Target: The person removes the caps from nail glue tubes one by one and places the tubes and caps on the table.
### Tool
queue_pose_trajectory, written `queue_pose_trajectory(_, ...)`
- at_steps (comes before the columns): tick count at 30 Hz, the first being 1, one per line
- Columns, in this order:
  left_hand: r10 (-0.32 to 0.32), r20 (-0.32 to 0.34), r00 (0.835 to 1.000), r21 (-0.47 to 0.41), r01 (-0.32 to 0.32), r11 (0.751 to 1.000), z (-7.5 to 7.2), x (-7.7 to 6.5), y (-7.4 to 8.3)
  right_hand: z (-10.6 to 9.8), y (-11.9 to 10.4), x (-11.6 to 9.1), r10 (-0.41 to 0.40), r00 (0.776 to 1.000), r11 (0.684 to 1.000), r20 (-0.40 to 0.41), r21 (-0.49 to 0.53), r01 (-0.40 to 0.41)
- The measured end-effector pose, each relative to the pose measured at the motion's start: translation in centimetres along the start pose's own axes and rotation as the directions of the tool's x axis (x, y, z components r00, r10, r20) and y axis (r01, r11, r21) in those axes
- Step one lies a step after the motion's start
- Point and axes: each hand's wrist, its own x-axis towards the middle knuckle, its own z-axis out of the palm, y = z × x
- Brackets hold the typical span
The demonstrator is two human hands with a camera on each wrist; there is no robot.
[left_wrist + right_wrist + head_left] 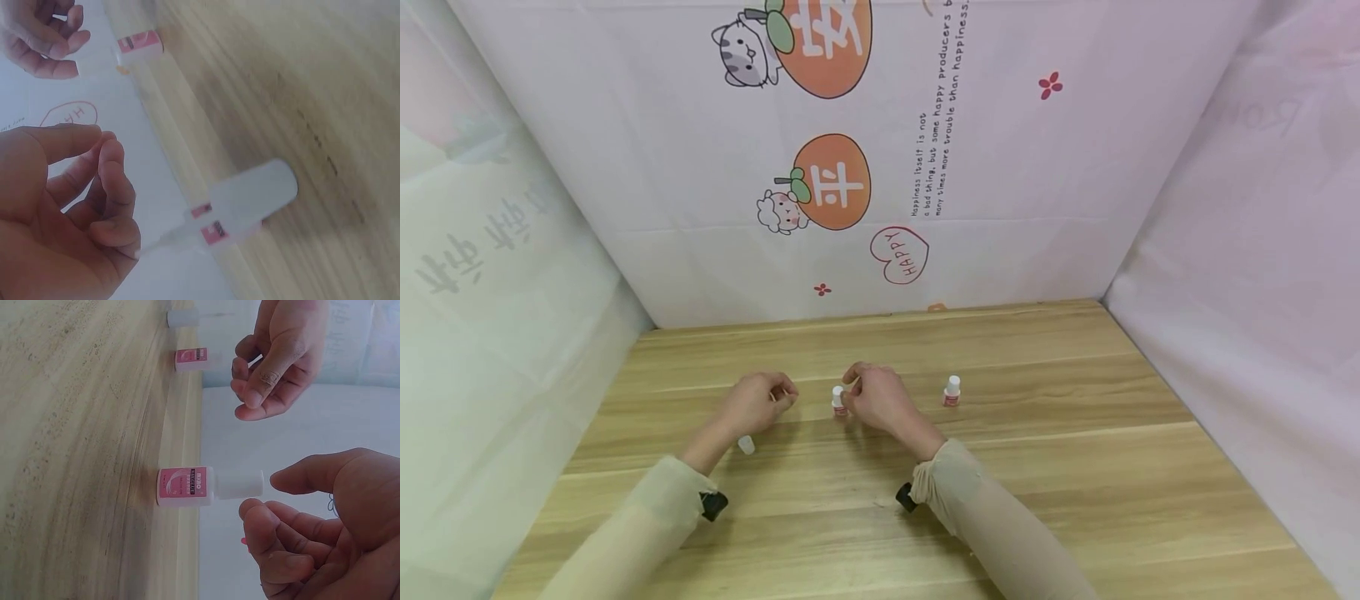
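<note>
Table [820, 517]: wood-grain top, spread before me. Back sheet [1000, 167], my twelve o'clock: white, printed with oranges [832, 187], a cat [747, 55], lettering [936, 158] and a red heart [899, 255]. Left sheet [475, 358], ten: pale, grey characters [447, 265]. Right sheet [1247, 250], two: pale, pinkish. Light: soft, diffuse.

Back cloth [1037, 167]: sideways print, "Happiness itself is not a bad thing, but some happy producers…", "many times more trouble than happiness." Red heart [900, 255]: "HAPPY". Lower orange fruit [832, 182]: "平". White-capped bottle [239, 484], pink label [182, 482]: lettering unclear.
</note>
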Motion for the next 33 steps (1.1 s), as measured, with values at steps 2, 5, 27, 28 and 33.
queue_pose_trajectory(2,0.002,-0.002,1.000,-0.012,-0.002,1.000,0.3,0.0,0.2,0.0,0.0,0.0,0.009,1.000,1.000,0.006,0.002,-0.009)
queue_pose_trajectory(5,-0.006,-0.004,1.000,-0.039,0.006,0.999,0.7,0.1,0.4,0.0,-0.1,0.0,0.015,1.000,1.000,0.011,0.001,-0.015)
queue_pose_trajectory(27,-0.052,-0.016,0.999,-0.113,0.050,0.992,2.4,1.1,1.8,0.2,0.1,0.6,0.022,1.000,0.999,0.016,0.035,-0.022)
queue_pose_trajectory(28,-0.061,-0.009,0.998,-0.119,0.060,0.991,2.4,1.1,1.9,0.2,0.1,0.6,0.020,1.000,0.999,0.017,0.033,-0.021)
queue_pose_trajectory(33,-0.106,0.033,0.994,-0.150,0.109,0.983,3.1,1.1,1.9,0.3,0.1,0.7,0.010,1.000,0.999,0.029,0.044,-0.012)
